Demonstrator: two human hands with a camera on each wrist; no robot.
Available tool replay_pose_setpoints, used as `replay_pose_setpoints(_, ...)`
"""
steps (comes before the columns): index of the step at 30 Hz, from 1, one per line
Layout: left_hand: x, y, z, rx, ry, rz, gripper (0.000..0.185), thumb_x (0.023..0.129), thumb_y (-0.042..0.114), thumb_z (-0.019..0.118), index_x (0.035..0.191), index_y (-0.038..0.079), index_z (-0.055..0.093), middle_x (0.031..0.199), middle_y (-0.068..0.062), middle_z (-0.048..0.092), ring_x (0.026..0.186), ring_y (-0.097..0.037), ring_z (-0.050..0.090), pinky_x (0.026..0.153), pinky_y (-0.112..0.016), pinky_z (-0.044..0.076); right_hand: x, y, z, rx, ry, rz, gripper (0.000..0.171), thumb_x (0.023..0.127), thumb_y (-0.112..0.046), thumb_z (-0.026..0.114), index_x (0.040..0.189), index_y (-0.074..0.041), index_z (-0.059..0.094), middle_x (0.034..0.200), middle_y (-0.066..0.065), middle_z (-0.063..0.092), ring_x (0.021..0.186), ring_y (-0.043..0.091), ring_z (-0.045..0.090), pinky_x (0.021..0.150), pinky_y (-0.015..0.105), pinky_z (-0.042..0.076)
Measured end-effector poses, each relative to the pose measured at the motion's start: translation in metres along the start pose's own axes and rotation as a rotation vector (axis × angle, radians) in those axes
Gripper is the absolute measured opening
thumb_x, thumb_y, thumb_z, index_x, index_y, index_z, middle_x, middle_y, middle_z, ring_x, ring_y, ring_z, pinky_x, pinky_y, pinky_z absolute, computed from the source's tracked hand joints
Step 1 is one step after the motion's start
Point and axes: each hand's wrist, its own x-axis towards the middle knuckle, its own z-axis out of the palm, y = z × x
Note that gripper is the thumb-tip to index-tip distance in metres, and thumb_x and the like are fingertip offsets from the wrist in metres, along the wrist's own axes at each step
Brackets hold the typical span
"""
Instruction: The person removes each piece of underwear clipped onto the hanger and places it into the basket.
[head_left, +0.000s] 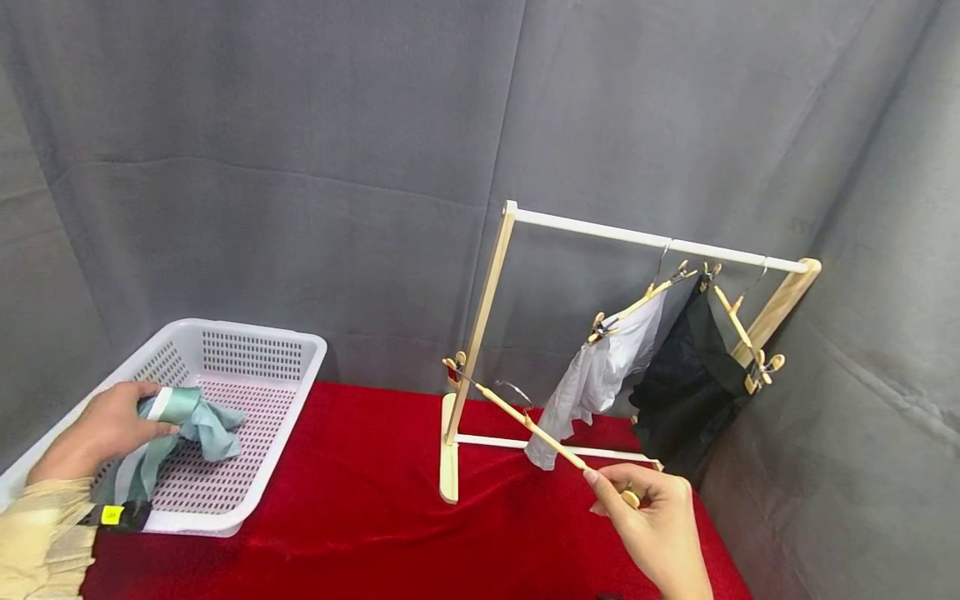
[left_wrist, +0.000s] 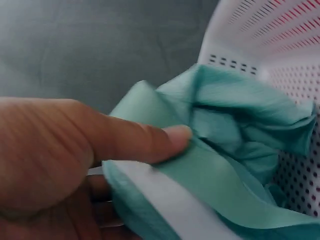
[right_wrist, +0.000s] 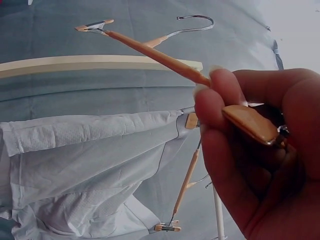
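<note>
My left hand [head_left: 120,422] pinches a teal green garment [left_wrist: 220,165] with a white stripe, thumb on top of the cloth. Most of the garment bunches up inside the white plastic basket [head_left: 315,358]. At the right, my right hand [head_left: 656,508] grips one end of a wooden clip hanger [head_left: 543,433] between thumb and fingers. That hanger carries no cloth, and its metal hook points upward. One of its clips [right_wrist: 250,122] shows within the curled fingers in the right wrist view; the other clip [head_left: 455,365] overlaps the rack's left post.
A wooden clothes rack [head_left: 483,308] with a white top rail [head_left: 588,227] stands on the red cloth [head_left: 352,483]. From it hang white shorts [head_left: 600,375] and a black garment [head_left: 690,375], each on a clip hanger. Grey curtains [head_left: 300,167] enclose the back and right.
</note>
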Motion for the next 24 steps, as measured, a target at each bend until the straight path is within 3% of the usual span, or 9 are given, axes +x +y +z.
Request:
replay_pose_setpoints(3, -0.0009, -0.0004, 0.0042, -0.002, -0.044, 0.072, 0.053, 0.07, -0.012, 0.075, 0.114, -0.029, 0.05, 0.103, -0.045, 0.057, 0.087, -0.053, 0.059, 0.073, -0.062, 0.051, 0.0003, 0.0002, 0.0006, -0.006, -0.009, 0.008, 0.008, 0.085, -0.007, 0.082, 0.083, -0.014, 0.079, 0.063, -0.008, 0.069, 0.053, 0.008, 0.066, 0.044, 0.023, 0.044)
replay_pose_setpoints(8, -0.0008, 0.0012, 0.0066, 0.003, -0.054, 0.168, 0.042, 0.065, -0.018, 0.069, 0.106, -0.022, 0.061, 0.096, -0.034, 0.064, 0.083, -0.039, 0.059, 0.069, -0.049, 0.05, 0.0004, -0.0001, 0.0019, -0.024, -0.019, 0.021, 0.008, 0.085, -0.009, 0.083, 0.083, -0.015, 0.079, 0.063, -0.01, 0.069, 0.053, 0.008, 0.065, 0.043, 0.023, 0.044)
replay_pose_setpoints(16, 0.0021, -0.0019, 0.0067, -0.007, -0.14, 0.155, 0.042, 0.072, -0.01, 0.076, 0.11, -0.022, 0.063, 0.103, -0.036, 0.065, 0.09, -0.044, 0.063, 0.072, -0.051, 0.052, 0.0002, -0.0007, 0.0019, -0.046, -0.03, 0.046, 0.006, 0.084, -0.009, 0.083, 0.085, -0.013, 0.079, 0.064, -0.008, 0.069, 0.053, 0.008, 0.064, 0.044, 0.024, 0.045)
replay_pose_setpoints(24, 0.0034, -0.003, 0.0034, -0.017, -0.256, 0.16, 0.034, 0.089, 0.009, 0.074, 0.111, -0.016, 0.066, 0.098, -0.03, 0.072, 0.092, -0.041, 0.07, 0.075, -0.049, 0.056, 0.0003, -0.0011, 0.0017, -0.042, -0.029, 0.028, 0.006, 0.084, -0.009, 0.083, 0.085, -0.013, 0.079, 0.064, -0.009, 0.069, 0.053, 0.008, 0.064, 0.043, 0.023, 0.044)
